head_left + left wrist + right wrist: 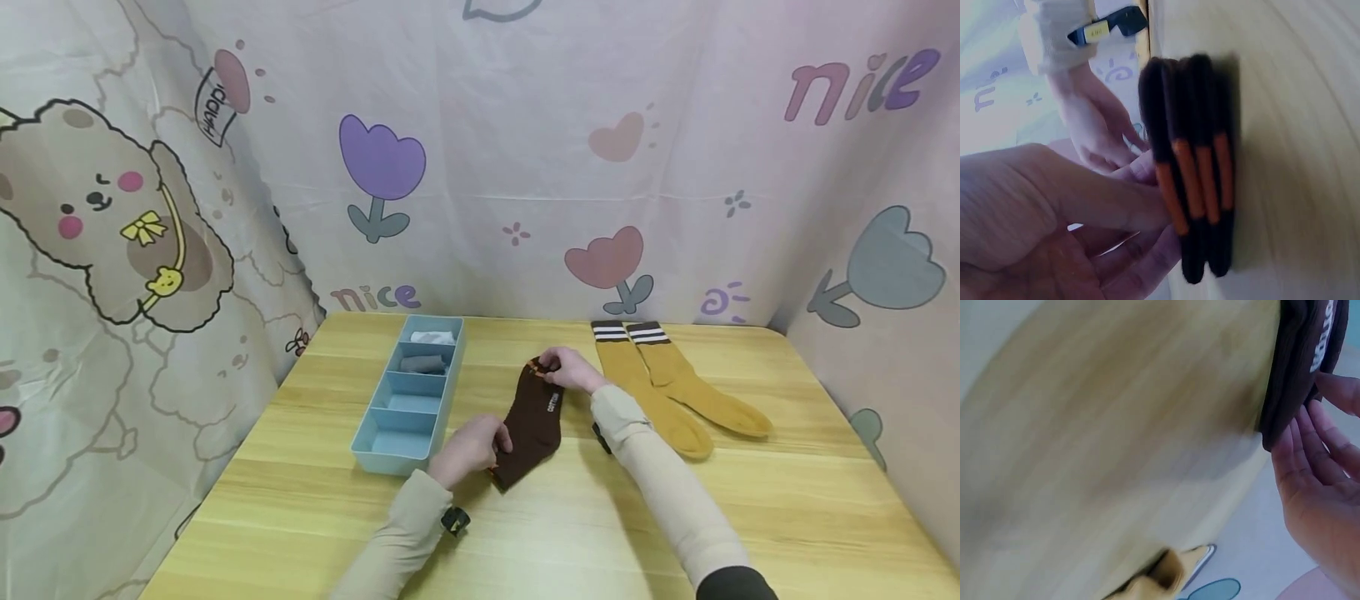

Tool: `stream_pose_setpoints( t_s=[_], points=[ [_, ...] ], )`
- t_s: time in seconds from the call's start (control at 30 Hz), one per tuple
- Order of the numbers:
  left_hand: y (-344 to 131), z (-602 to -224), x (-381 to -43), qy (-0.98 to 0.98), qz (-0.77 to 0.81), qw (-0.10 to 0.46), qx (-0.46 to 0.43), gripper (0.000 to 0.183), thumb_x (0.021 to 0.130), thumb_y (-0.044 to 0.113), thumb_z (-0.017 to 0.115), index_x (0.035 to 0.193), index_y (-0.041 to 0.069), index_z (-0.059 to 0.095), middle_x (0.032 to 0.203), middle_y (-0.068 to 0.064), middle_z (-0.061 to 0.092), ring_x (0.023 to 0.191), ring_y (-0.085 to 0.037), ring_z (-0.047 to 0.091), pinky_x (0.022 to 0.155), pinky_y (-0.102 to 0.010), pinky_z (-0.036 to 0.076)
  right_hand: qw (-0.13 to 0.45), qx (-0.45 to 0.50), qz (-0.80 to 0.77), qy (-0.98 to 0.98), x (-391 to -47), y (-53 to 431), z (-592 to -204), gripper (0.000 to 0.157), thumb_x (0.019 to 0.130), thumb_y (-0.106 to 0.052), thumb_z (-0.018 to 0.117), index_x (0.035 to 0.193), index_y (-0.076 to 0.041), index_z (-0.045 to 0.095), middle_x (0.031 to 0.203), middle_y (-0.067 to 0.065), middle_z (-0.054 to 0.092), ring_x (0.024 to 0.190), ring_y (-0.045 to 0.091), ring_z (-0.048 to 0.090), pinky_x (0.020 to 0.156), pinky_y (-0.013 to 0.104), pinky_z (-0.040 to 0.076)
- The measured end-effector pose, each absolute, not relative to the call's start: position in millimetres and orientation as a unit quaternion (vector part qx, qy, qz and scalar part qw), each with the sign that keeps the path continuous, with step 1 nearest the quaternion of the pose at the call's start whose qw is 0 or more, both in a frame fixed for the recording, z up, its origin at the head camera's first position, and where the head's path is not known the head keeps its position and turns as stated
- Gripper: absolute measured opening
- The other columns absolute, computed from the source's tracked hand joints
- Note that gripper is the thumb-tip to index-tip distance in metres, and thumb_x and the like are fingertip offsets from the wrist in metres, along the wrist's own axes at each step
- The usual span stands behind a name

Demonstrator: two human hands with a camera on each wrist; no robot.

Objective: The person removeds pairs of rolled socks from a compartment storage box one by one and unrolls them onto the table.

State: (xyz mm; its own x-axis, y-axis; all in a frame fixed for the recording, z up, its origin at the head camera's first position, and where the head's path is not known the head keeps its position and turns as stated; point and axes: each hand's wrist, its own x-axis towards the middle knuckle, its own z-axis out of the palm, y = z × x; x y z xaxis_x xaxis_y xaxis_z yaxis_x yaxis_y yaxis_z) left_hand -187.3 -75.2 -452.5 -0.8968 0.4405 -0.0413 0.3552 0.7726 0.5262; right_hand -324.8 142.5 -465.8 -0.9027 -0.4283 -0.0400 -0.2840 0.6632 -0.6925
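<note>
A stacked pair of dark brown socks [534, 421] with orange bands lies flat on the table [570, 533]. My left hand [471, 446] is at the near end, its loosely bent fingers touching the top layer. In the left wrist view that end of the brown socks [1194, 169] shows several layers edge-on. At the far end my right hand [573, 369] pinches the edge of the brown socks, thumb above and fingers along the side, as the right wrist view shows with the socks [1294, 375] and the hand [1322, 469].
Left of the socks stands a light blue divided box [362, 457]; a white rolled item [432, 337] and a grey one [423, 364] sit in its two far compartments. Yellow socks [697, 390] with striped cuffs lie at the right. A printed curtain [480, 167] hangs behind the table.
</note>
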Motion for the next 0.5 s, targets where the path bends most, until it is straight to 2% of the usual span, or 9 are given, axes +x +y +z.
stream_pose_setpoints(
  t_s=[0.17,0.33,0.5],
  points=[
    [-79.4,-457.8,-185.2,0.948,0.257,0.028,0.186,0.026,0.072,-0.017,0.060,0.080,0.005,0.070,0.078,-0.007,0.068,0.072,-0.018,0.059,0.066,-0.026,0.048,0.104,-0.199,-0.350,0.910,-320.6,152.9,-466.1,0.038,0.085,0.002,0.069,0.122,0.012,0.060,0.110,0.026,0.065,0.099,0.034,0.063,0.092,0.044,0.054],
    [-76.2,-461.1,-185.9,0.951,0.266,-0.002,0.158,0.004,0.084,0.005,0.072,0.086,0.004,0.070,0.080,-0.006,0.069,0.075,-0.020,0.062,0.068,-0.029,0.051,0.106,-0.196,-0.331,0.917,-317.1,160.5,-465.9,0.042,0.083,0.000,0.073,0.122,0.009,0.062,0.108,0.024,0.066,0.094,0.029,0.062,0.089,0.042,0.054],
    [-71.9,-465.3,-190.7,0.953,0.277,0.000,0.119,0.032,0.085,0.030,0.080,0.096,0.002,0.068,0.084,-0.007,0.068,0.077,-0.019,0.061,0.068,-0.031,0.049,0.105,-0.185,-0.311,0.926,-314.2,165.8,-465.5,0.043,0.081,-0.003,0.076,0.121,0.009,0.063,0.105,0.023,0.066,0.094,0.029,0.061,0.091,0.044,0.053]
  ],
)
